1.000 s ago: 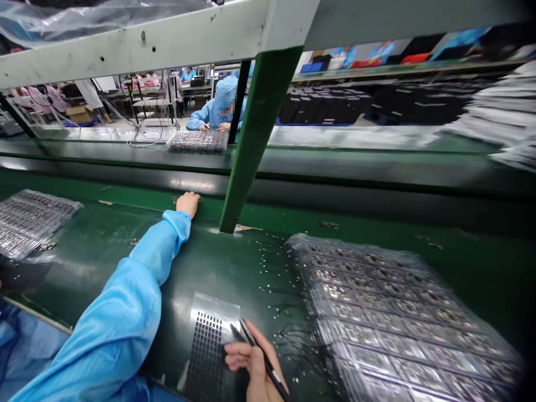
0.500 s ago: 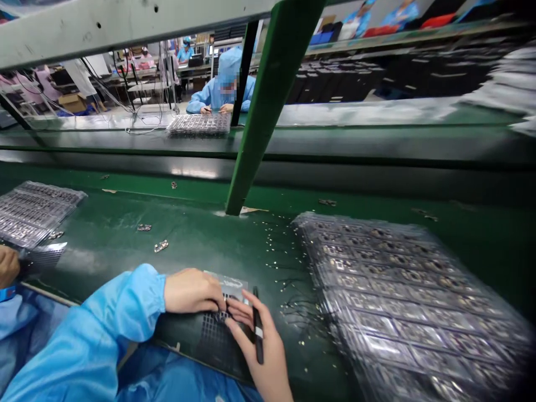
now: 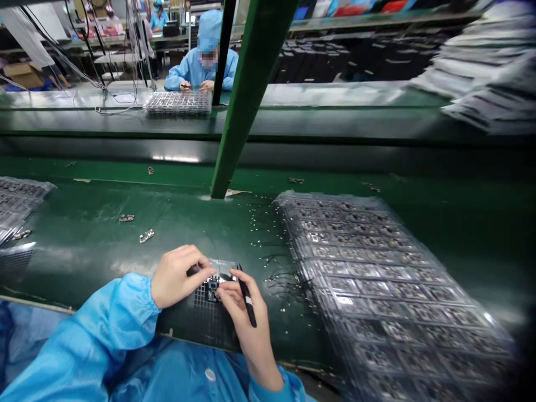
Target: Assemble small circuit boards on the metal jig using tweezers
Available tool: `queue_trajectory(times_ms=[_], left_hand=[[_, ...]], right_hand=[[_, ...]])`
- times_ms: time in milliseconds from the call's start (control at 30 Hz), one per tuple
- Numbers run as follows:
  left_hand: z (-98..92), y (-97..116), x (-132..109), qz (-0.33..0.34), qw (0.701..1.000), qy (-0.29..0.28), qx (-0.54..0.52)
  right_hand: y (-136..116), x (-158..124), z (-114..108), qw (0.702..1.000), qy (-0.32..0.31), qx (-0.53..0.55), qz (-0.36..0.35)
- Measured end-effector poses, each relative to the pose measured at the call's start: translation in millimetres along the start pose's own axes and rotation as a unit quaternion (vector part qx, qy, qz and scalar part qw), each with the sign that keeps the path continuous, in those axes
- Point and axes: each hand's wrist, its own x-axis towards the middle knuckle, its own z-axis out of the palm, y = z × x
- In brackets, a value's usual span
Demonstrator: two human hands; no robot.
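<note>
- Left hand (image 3: 178, 274) curled, fingertips pinching a small metallic part (image 3: 212, 285) over the perforated black grid tray (image 3: 209, 324)
- Right hand (image 3: 245, 318) grips a slim black tool (image 3: 248, 304)
- Glossy clear blister trays (image 3: 377, 279) stacked beside, on green matting (image 3: 84, 245)

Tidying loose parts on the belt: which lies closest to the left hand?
The silvery part just beyond the left hand; the others lie farther up the belt.

Green bench (image 3: 84, 257) — stack of clear trays (image 3: 377, 279) at right, another stack (image 3: 17, 201) far left, dark grid tray (image 3: 209, 321) at front edge — loose metal parts (image 3: 146, 235) between.
</note>
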Motion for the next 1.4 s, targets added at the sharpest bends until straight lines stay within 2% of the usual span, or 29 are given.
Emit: queue_trajectory(times_ms=[100,167,233,400,633,900,1100,1400], left_hand=[[9.8,-4.5,0.7,-0.086,0.991,-0.089,-0.047],[17.0,-7.7,1.8,-0.115,0.98,-0.134,-0.094],[22.9,-10.3,2.6,-0.128,0.968,-0.155,-0.147],[27.9,-13.6,2.8,-0.158,0.953,-0.151,-0.21],[25.3,-10.4,5.0,-0.223,0.937,-0.122,-0.239],[22.4,-11.1,4.1,-0.179,0.952,-0.133,-0.208],[21.2,-9.6,2.7,-0.145,0.963,-0.141,-0.18],[25.7,-9.1,2.1,-0.17,0.958,-0.169,-0.158]], right_hand=[[-0.8,-1.2,-0.7,1.0,-0.006,-0.003,0.0],[-1.4,-1.4,-1.4,1.0,-0.01,-0.008,-0.001],[-2.5,-1.3,-2.1,1.0,-0.012,-0.017,0.0],[-4.9,-0.5,-2.8,0.999,-0.022,-0.024,0.0],[-1.1,-1.3,0.6,1.0,0.013,0.008,-0.009],[-1.5,-0.7,-0.8,1.0,0.001,0.023,0.007],[0.0,-0.5,2.8,1.0,0.018,-0.002,-0.017],[8.6,-0.8,9.9,0.996,0.047,-0.044,-0.065]])
